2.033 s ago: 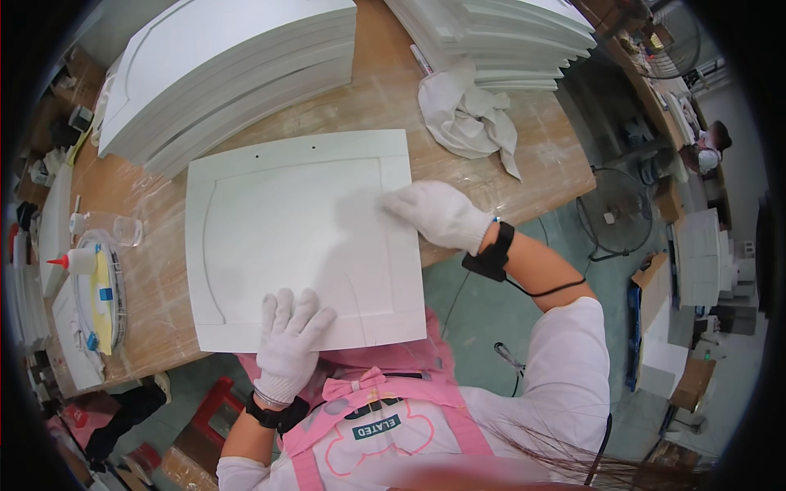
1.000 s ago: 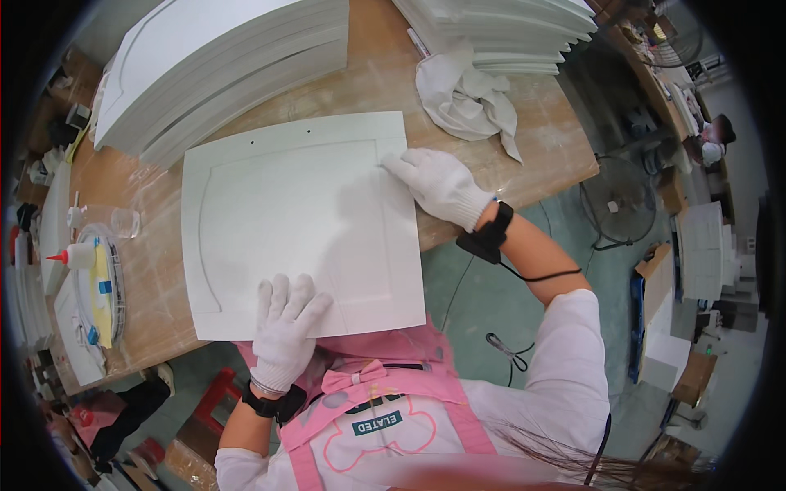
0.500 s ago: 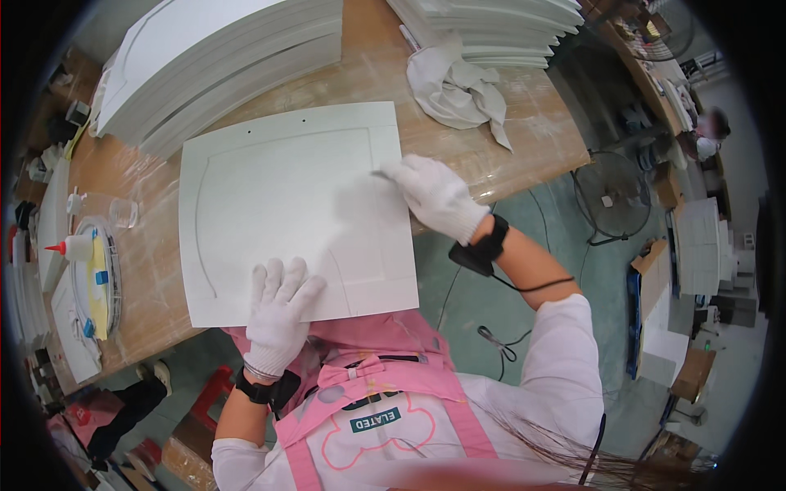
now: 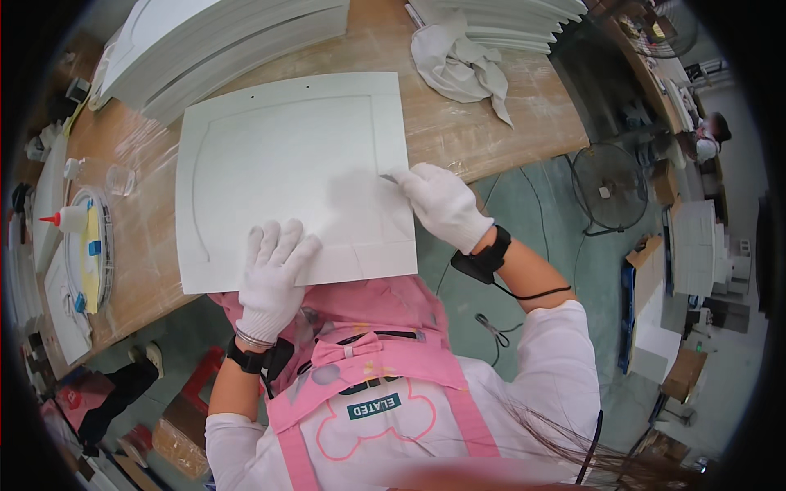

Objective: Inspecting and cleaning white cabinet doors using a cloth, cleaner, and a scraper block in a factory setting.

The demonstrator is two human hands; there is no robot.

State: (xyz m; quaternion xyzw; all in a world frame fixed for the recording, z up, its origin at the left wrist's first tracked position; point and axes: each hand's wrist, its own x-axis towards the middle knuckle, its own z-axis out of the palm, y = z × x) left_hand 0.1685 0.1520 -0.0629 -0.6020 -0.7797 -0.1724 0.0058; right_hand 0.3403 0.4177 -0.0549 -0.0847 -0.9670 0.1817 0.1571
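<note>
A white panel [image 4: 286, 155] with a grooved frame line lies on the table in front of me, its near edge at my apron. My left hand [image 4: 274, 274] rests flat with fingers spread on its near edge, left of the middle. At the panel's right side, my right hand [image 4: 442, 204] is closed around a small tool, mostly hidden in the glove. Only its thin dark blade tip [image 4: 388, 177] shows, at the groove near the right edge. Both hands wear white knit gloves, with black bands on the wrists.
Stacked white panels [image 4: 246, 49] stand at the far left, with another stack [image 4: 524, 20] at the far right. A crumpled white cloth [image 4: 458, 61] lies beside it. On the left are a red-tipped bottle [image 4: 72, 218] and a round container [image 4: 105, 270]. A floor fan [image 4: 610, 192] stands right.
My right hand with the tool has slid toward me along the panel's right groove. My left hand stays on the near edge. The whole view has shifted slightly.
</note>
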